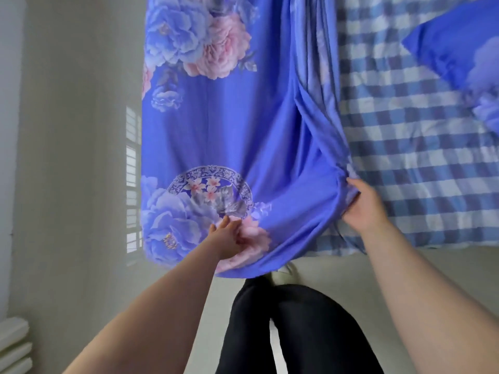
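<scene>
Head view, looking down, and the blue floral sheet (229,125) fills the middle of the scene, held up and spread out in front of the person, its big blue and pink blooms facing the camera. The left hand (229,238) is on the near edge, right at a pink flower; its fingers look curled into the cloth in a pinch, though the fabric folds over them and the grip is hard to read fully. Over on the right, the right hand (363,209) has a firm hold: fingers closed round a bunched gather of the plain blue part, with creases fanning out from that fist toward the far end. Between the two hands the near hem sags in a shallow curve. The sheet's left half hangs over the pale floor (67,184), where a barred patch of window light (133,184) shows just beside its edge. Its right side drapes in long folds against the bed (418,157), which wears a blue-and-white check cover. A blue pillow (459,49) lies at the far right on that bed. Below, black trousers (297,333) and one pale shoe (283,272) sit near the hem.
</scene>
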`<state>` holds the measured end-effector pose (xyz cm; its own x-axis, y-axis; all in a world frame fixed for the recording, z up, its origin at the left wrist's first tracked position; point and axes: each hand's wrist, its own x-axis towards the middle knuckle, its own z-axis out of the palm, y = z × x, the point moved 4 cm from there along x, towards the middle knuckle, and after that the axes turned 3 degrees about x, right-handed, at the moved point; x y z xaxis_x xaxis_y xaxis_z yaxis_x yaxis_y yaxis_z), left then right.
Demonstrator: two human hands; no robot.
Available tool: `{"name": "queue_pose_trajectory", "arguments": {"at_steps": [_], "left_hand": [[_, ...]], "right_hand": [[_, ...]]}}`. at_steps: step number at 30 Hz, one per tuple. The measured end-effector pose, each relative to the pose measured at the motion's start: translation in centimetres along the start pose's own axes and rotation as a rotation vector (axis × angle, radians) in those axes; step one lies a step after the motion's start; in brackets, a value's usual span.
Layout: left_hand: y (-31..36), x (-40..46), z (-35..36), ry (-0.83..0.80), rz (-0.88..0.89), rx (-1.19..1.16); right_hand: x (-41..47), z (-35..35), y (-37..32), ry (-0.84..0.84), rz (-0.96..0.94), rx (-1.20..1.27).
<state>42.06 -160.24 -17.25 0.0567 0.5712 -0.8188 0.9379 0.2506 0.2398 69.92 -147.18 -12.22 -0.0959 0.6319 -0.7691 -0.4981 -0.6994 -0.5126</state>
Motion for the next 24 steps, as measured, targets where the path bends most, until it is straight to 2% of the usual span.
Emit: {"name": "queue_pose_trajectory", "arguments": {"at_steps": [2, 4, 5, 7, 8, 9, 11, 12, 13, 14, 15, 17, 20, 24], "left_hand": [[0.1, 0.7, -0.2, -0.049, -0.062, -0.05], [-0.4, 0.9, 0.1, -0.102, -0.1, -0.013], [-0.4, 1.4, 0.5, -0.17, -0.1, 0.072], [0.3, 1.8, 0.1, -0.318, -0.081, 0.252], [1.3, 2.0, -0.7, -0.323, -0.122, 0.251], [2.6, 2.0, -2.2, -0.246, -0.189, 0.216], [7.7, 2.2, -6.4, 0.11, -0.233, 0.153], [11.0, 2.5, -8.3, 0.306, -0.189, 0.075], [14.6, 2.8, -9.8, 0.422, -0.109, -0.064], [18.4, 3.2, -11.0, 0.445, -0.044, -0.25], [21.6, 4.2, -11.4, 0.382, -0.009, -0.432], [27.0, 6.0, -12.3, 0.287, -0.044, -0.661], [31.0, 8.7, -13.7, 0.359, -0.128, -0.63], [31.2, 10.2, -14.4, 0.454, -0.239, -0.502]], "right_hand": [[-1.2, 0.0, -2.3, -0.036, 0.016, 0.023], [-2.0, -1.3, -2.9, 0.026, -0.05, -0.076], [-2.4, -2.8, -3.1, 0.125, -0.124, -0.205], [-3.4, -6.7, -2.9, 0.407, -0.256, -0.614], [-3.7, -8.3, -2.4, 0.478, -0.277, -0.757], [-3.8, -9.4, -1.8, 0.493, -0.272, -0.858], [-3.6, -10.0, -1.3, 0.454, -0.244, -1.017], [-3.4, -9.7, -1.5, 0.427, -0.231, -1.104], [-3.2, -9.3, -1.8, 0.387, -0.234, -1.192], [-3.0, -8.9, -2.2, 0.342, -0.25, -1.273], [-2.9, -8.6, -2.4, 0.291, -0.266, -1.342], [-3.2, -8.7, -2.6, 0.186, -0.261, -1.418], [-4.4, -9.4, -3.4, 0.114, -0.2, -1.289], [-5.9, -10.4, -5.1, 0.052, -0.242, -1.109]]}}
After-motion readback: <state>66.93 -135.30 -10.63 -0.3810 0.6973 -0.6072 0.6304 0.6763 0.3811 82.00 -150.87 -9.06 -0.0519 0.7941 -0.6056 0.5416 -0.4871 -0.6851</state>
